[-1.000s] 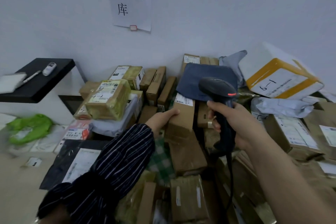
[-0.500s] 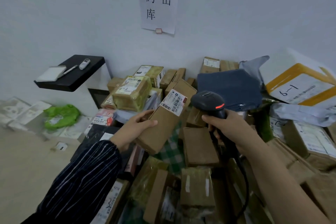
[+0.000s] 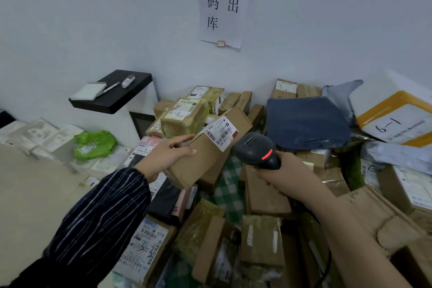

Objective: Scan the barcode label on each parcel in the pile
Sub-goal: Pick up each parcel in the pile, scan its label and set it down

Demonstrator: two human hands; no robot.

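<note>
Left hand (image 3: 169, 155) grips raised parcel (image 3: 205, 161); right hand (image 3: 284, 172) grips scanner (image 3: 253, 149), seemingly nearer label (image 3: 221, 133).

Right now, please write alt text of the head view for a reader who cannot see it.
The left hand holds a brown parcel, barcode label up, while the right hand holds a black scanner beside the label, above the pile.

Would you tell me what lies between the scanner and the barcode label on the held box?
Nothing does: in the head view, only the bare cardboard edge of the box separates the barcode label from the scanner in the right hand.
</note>
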